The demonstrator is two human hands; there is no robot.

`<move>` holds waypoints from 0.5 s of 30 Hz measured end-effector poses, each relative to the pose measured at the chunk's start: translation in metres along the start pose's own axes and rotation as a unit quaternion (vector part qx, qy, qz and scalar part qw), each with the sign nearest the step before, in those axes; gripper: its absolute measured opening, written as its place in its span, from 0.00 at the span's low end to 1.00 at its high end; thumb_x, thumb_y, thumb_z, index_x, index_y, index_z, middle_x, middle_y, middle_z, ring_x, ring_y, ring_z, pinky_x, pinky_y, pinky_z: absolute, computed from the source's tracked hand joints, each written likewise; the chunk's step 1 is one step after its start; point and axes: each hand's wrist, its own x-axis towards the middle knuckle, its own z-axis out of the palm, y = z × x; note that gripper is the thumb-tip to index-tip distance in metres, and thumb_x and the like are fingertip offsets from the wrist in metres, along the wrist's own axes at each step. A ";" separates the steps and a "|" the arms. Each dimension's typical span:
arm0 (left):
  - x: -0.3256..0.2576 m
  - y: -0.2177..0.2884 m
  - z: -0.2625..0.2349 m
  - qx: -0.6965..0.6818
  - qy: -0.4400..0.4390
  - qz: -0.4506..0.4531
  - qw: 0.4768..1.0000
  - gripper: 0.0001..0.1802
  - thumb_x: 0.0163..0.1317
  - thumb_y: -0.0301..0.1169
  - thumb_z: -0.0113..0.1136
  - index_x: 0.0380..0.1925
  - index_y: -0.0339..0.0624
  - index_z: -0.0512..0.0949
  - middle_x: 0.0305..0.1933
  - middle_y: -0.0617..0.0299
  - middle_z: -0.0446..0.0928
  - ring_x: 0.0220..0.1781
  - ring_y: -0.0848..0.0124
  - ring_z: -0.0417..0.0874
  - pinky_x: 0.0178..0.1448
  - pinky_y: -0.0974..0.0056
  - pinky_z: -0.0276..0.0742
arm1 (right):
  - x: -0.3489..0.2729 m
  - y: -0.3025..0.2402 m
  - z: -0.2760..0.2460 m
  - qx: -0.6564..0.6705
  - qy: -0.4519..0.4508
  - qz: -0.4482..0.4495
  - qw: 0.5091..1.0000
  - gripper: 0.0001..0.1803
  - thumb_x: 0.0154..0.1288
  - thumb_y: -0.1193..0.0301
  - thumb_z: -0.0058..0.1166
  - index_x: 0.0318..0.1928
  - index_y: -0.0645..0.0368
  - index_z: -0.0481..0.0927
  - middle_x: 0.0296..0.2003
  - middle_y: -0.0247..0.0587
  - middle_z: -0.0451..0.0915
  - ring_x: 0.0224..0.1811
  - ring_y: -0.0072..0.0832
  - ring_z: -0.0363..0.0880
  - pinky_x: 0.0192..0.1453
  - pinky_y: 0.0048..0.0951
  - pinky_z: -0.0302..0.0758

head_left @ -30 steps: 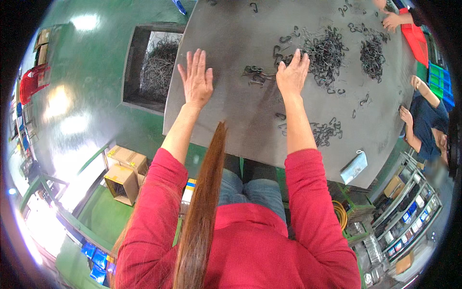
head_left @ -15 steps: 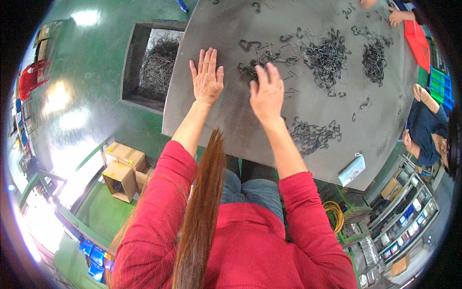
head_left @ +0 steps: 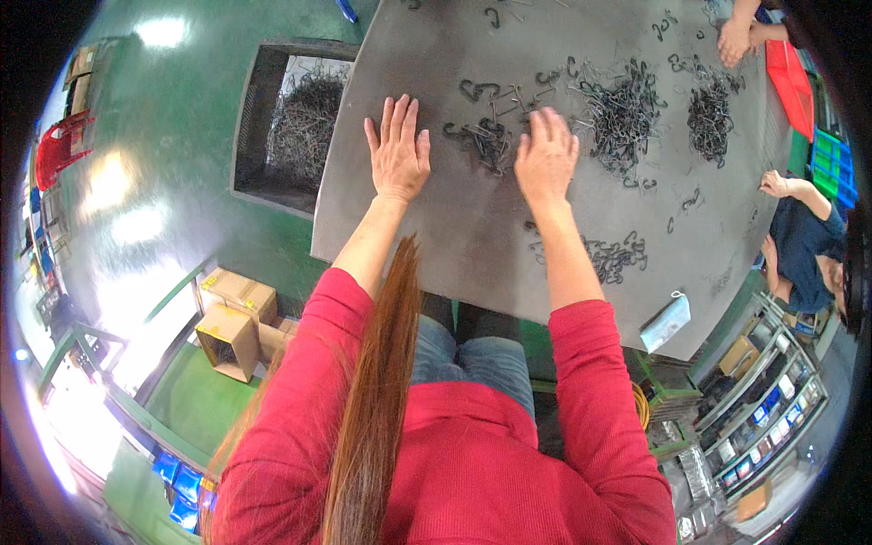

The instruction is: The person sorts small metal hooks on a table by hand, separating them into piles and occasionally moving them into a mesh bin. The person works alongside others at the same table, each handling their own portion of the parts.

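left hand [head_left: 398,153] flat, fingers spread | right hand [head_left: 545,156] palm-down, loosely open beside small dark bent-wire hooks [head_left: 481,141] | risk: tangled hooks snagging, scattering across grey metal table [head_left: 472,227]

A glossy green floor [head_left: 173,173] with light glare, cardboard boxes [head_left: 234,320], and shelving [head_left: 772,409].

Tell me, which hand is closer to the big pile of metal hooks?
The right hand. It lies flat just left of the big pile of metal hooks, fingertips almost at its edge. The left hand rests farther left on the grey table.
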 end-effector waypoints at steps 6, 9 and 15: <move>-0.001 -0.002 -0.002 -0.003 0.004 -0.007 1.000 0.28 0.67 0.40 0.41 0.66 0.47 0.59 0.71 0.61 0.56 0.76 0.61 0.49 0.75 0.44 0.36 | 0.002 -0.048 -0.003 0.038 -0.028 -0.016 0.999 0.22 0.62 0.67 0.51 0.57 0.56 0.70 0.61 0.42 0.67 0.65 0.38 0.62 0.69 0.47 0.55; -0.001 -0.001 -0.001 -0.019 0.006 -0.006 1.000 0.27 0.68 0.40 0.40 0.66 0.47 0.59 0.71 0.61 0.57 0.75 0.61 0.50 0.75 0.45 0.37 | -0.013 -0.071 -0.003 0.108 -0.097 -0.127 0.981 0.26 0.63 0.68 0.49 0.62 0.58 0.65 0.65 0.43 0.62 0.70 0.39 0.55 0.70 0.48 0.53; -0.002 -0.003 0.000 -0.049 0.006 0.000 0.999 0.27 0.68 0.39 0.39 0.67 0.47 0.58 0.71 0.61 0.57 0.75 0.62 0.50 0.76 0.47 0.37 | -0.053 -0.095 0.001 0.196 -0.105 -0.034 0.974 0.30 0.61 0.74 0.46 0.66 0.55 0.61 0.69 0.45 0.55 0.74 0.42 0.48 0.73 0.50 0.48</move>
